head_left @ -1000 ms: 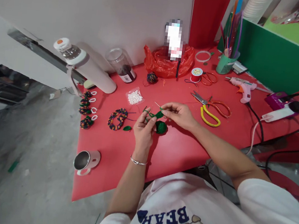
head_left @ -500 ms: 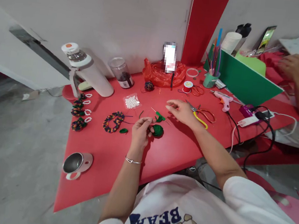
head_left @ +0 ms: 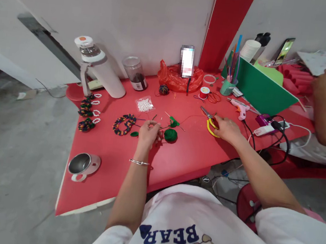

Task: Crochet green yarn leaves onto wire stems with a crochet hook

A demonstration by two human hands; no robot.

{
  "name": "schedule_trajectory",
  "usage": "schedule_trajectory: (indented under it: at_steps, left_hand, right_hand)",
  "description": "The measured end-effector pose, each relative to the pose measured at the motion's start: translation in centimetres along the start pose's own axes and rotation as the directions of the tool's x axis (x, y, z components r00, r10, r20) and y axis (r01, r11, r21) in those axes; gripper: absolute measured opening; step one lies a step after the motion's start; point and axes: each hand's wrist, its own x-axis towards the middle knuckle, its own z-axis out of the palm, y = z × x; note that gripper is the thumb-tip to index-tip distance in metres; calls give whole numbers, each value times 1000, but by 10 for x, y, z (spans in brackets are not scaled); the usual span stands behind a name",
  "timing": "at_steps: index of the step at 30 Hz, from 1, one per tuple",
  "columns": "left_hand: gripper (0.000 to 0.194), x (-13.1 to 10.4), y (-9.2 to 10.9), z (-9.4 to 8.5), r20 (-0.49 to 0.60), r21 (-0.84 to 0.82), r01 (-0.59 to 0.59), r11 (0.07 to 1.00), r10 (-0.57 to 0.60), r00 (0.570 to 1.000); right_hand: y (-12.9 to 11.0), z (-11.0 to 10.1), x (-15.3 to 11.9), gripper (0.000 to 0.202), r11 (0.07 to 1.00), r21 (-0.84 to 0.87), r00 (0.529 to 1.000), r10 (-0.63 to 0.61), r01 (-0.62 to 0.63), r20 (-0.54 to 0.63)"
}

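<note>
My left hand (head_left: 149, 134) is closed in a pinch on a thin strand of green yarn, partly hidden by the fingers. Just right of it lies a ball of green yarn (head_left: 170, 135). Beyond the ball is a small green knitted or crocheted piece (head_left: 174, 122) with a thin needle-like tool by it. My right hand (head_left: 227, 130) is closed around the handles of a pair of scissors (head_left: 211, 127), yellow on the visible loop, blades pointing away to the left. Left of my left hand lie a small green leaf-shaped piece (head_left: 134, 134) and a multicoloured braided yarn loop (head_left: 124, 124).
A packet of white beads (head_left: 145, 104), a jar (head_left: 135, 75) and a tall bottle (head_left: 105, 73) stand behind. A mug (head_left: 85, 164) is at the left front. A pink glue gun (head_left: 239, 109) and power strip (head_left: 269, 128) lie right. Another person's hand (head_left: 325, 84) works beyond the green board (head_left: 262, 88).
My right hand has moved right from above the table and taken hold of the scissors, whose handles have turned. My left hand has shifted slightly left, away from the yarn ball.
</note>
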Motion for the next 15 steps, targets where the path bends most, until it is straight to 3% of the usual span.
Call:
schedule_trajectory:
  at_steps: [4,7,11,13,15]
  left_hand:
    - [17,-2,-5,-8,30,39,20,999,-21,999]
    - [18,-3,-11,-13,65,47,45,998,-48,997]
    - [28,-1,-15,-20,142,-74,20,997,-9,990]
    - [31,1,-14,-24,165,-136,11,991,12,986]
    - [32,3,-13,-27,136,-165,-20,986,43,990]
  right_hand:
    - [0,-5,7,74,999,-3,999,36,-36,7]
    - [5,-4,9,72,998,15,998,60,-60,12]
    - [15,1,-1,66,996,75,990,63,-54,-124]
    - [16,-1,-17,73,962,272,983,47,3,-176]
    - [8,-1,-40,83,785,616,995,-4,63,-97]
